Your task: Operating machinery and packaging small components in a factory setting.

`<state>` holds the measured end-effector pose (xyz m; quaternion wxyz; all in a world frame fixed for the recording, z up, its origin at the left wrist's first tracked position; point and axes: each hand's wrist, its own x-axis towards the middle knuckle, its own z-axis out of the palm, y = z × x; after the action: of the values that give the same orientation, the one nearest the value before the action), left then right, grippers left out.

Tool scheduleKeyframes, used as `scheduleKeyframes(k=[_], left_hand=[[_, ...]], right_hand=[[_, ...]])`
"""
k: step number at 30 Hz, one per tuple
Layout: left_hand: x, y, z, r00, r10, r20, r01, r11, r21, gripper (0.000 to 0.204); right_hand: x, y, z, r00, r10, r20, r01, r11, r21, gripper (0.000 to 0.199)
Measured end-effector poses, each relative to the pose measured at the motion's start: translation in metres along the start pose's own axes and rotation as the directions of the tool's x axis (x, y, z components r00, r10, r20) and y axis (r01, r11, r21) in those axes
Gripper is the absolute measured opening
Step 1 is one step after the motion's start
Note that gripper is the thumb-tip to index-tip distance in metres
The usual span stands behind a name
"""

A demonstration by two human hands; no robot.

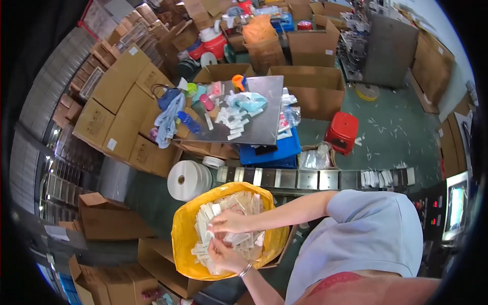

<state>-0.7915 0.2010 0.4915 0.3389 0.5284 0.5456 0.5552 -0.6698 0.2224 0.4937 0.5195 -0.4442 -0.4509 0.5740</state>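
A yellow plastic bag (185,229) lines a wide container, its rim folded outward. Inside lies a heap of flat white strips and small clear packets (249,203). Over this heap my two hands meet at its left side. My right hand (229,222), the upper one, has its fingers pinched on a small white piece (210,234). Just below, my left hand (226,258), with a bracelet at the wrist, has its fingers closed close to the same piece. Whether the left fingers hold anything is hidden.
Beyond the bag runs a metal conveyor (305,179) with white strips at its right end. A large white roll (185,180) stands beside it. Farther off are a metal table (213,133) with loose strips, a red stool (342,133) and cardboard boxes (114,217).
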Motion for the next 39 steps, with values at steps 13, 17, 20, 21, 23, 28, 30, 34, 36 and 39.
scheduleKeyframes(k=[13,17,20,21,23,28,30,34,36,39], left_hand=[[-0.061,0.061,0.046,0.840,-0.238,0.488,0.179,0.970,0.165,0.023],[-0.028,0.042,-0.028,0.903,-0.352,0.247,0.314,0.932,0.181,0.030],[-0.024,0.035,-0.077,0.937,-0.346,0.044,0.337,0.931,0.139,0.031],[-0.031,0.033,-0.100,0.940,-0.337,-0.052,0.341,0.926,0.160,0.031],[-0.051,0.031,-0.146,0.920,-0.301,-0.251,0.353,0.915,0.196,0.032],[-0.154,0.009,-0.279,0.671,-0.317,-0.670,0.439,0.898,0.015,0.033],[-0.206,-0.001,-0.321,0.510,-0.352,-0.785,0.425,0.896,-0.125,0.032],[-0.298,-0.008,-0.386,0.223,-0.356,-0.908,0.283,0.915,-0.289,0.028],[-0.346,-0.011,-0.414,0.056,-0.351,-0.935,0.201,0.921,-0.334,0.025],[-0.412,-0.006,-0.430,-0.211,-0.319,-0.924,0.072,0.938,-0.340,0.022]], right_hand=[[-0.201,0.067,-0.225,0.483,0.314,-0.817,0.042,0.924,0.380,0.021],[-0.215,0.152,-0.330,0.355,0.254,-0.900,-0.281,0.947,0.157,0.029],[-0.220,0.223,-0.414,0.324,-0.170,-0.931,-0.819,0.442,-0.366,0.032],[-0.210,0.213,-0.418,0.347,0.058,-0.936,-0.863,0.411,-0.294,0.034],[-0.197,0.195,-0.404,0.364,0.171,-0.916,-0.829,0.508,-0.234,0.033],[-0.134,0.093,-0.239,0.462,-0.297,-0.836,-0.198,0.884,-0.424,0.017],[-0.096,0.055,-0.164,0.452,-0.593,-0.666,-0.012,0.743,-0.670,0.013],[-0.049,0.015,0.023,0.662,-0.657,-0.361,0.454,0.735,-0.504,0.017],[-0.047,0.045,0.111,0.791,-0.608,-0.070,0.562,0.767,-0.310,0.017],[-0.085,0.089,0.274,0.864,-0.291,0.412,0.311,0.950,0.018,0.016]])
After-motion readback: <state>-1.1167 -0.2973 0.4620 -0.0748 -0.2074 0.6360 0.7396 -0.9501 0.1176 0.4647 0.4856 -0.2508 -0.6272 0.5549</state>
